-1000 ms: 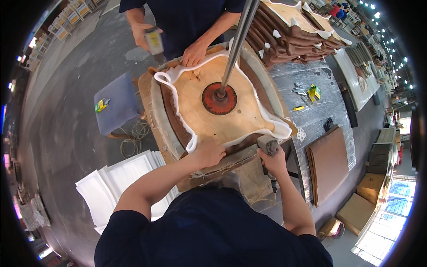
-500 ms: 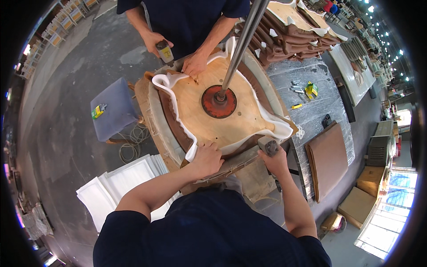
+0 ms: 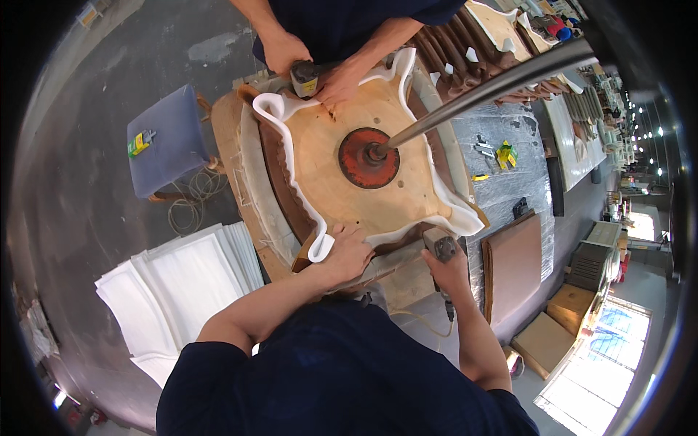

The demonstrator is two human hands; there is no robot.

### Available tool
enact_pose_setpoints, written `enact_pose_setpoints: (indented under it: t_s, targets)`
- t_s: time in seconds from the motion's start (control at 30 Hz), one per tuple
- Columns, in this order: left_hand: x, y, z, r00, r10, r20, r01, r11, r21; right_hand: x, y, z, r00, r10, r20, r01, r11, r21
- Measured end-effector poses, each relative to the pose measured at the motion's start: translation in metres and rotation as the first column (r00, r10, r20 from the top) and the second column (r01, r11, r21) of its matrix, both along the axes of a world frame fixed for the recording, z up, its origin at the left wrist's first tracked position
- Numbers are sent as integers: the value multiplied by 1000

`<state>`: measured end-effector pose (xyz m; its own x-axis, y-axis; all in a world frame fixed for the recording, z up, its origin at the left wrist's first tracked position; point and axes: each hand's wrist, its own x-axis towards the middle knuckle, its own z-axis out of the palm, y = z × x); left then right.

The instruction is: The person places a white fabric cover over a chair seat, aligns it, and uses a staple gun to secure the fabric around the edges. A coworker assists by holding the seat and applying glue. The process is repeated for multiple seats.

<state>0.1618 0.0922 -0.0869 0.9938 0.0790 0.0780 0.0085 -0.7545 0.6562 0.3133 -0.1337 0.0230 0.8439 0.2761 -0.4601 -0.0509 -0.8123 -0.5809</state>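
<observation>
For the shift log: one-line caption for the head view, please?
Left hand presses white foam onto a wooden seat base; right hand grips a stapler; a co-worker's hands work opposite.

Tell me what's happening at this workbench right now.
Two people work on an upturned wooden seat base wrapped in white foam. The wearer's left hand presses the foam at the near edge, while the right hand holds a grey stapler tool beside it. Opposite, a co-worker's hands work with another tool at the far edge.
</observation>
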Motion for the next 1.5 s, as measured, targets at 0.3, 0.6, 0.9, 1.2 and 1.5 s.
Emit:
enact_pose_setpoints:
  t_s: [0.3,0.6,0.9,1.2,1.5]
  targets:
    - [-4,-8,-3,970,216,110,-209,975,-74,-15,2,15,960,24,-279,-27,1000,-8]
    - [1,-5,7,960,280,23,-269,940,-211,-39,61,25,901,70,-427,-52,997,55]
    - [4,-7,-1,946,322,29,-309,929,-203,-33,71,14,894,88,-439,-77,996,43]
    - [5,-10,3,942,335,29,-323,926,-193,-36,89,19,918,78,-389,-98,995,-31]
    - [7,-12,11,953,302,-10,-300,941,-156,-30,66,-6,949,191,-250,-199,980,-5]
